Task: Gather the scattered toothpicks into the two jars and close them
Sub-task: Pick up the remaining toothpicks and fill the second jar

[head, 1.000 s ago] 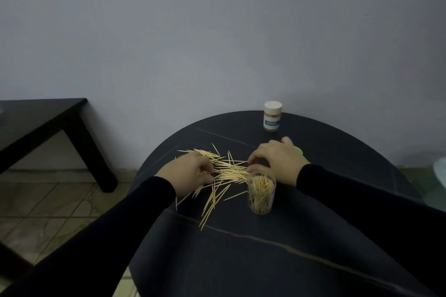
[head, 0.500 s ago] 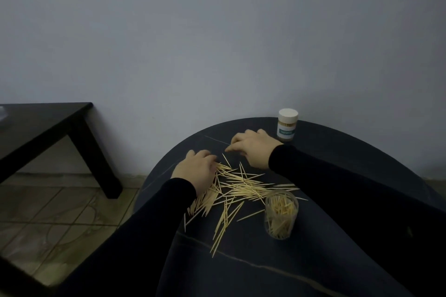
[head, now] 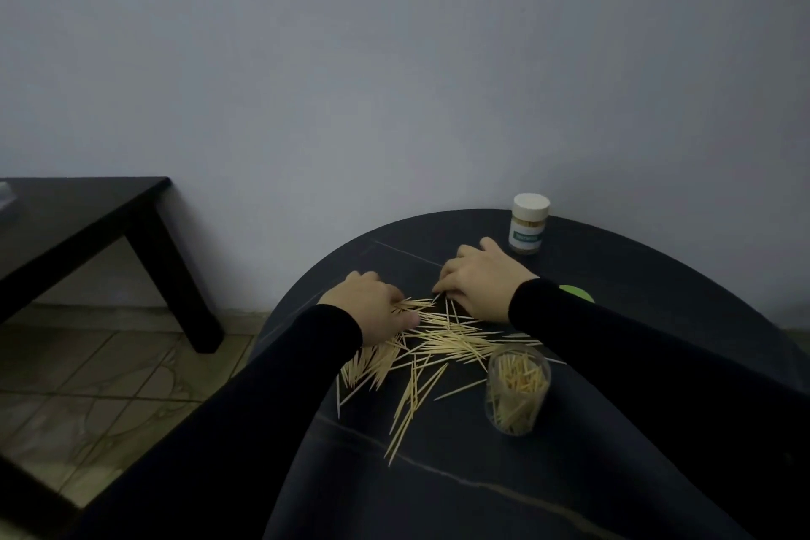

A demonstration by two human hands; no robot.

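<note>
Loose toothpicks (head: pixel 442 342) lie scattered in a heap on the round dark table (head: pixel 504 474). My left hand (head: pixel 372 307) lies on the heap's left side, fingers curled round a bunch of toothpicks that sticks out under the palm. At the heap's far edge, my right hand (head: pixel 480 285) has its fingers curled down and its fingertips pinch toothpicks. An open clear jar (head: pixel 517 390), partly filled with toothpicks, stands upright to the right of the heap. A second jar (head: pixel 529 230) with a white lid stands shut at the far edge. A green lid (head: pixel 576 293) shows behind my right sleeve.
A black side table (head: pixel 87 224) stands to the left over a tiled floor (head: pixel 87 386). A plain grey wall rises close behind the round table. The table's left edge runs just beyond my left hand.
My right hand left the open jar's mouth and moved to the far edge of the heap. My left hand stayed on the left of the heap. The view shifted left.
</note>
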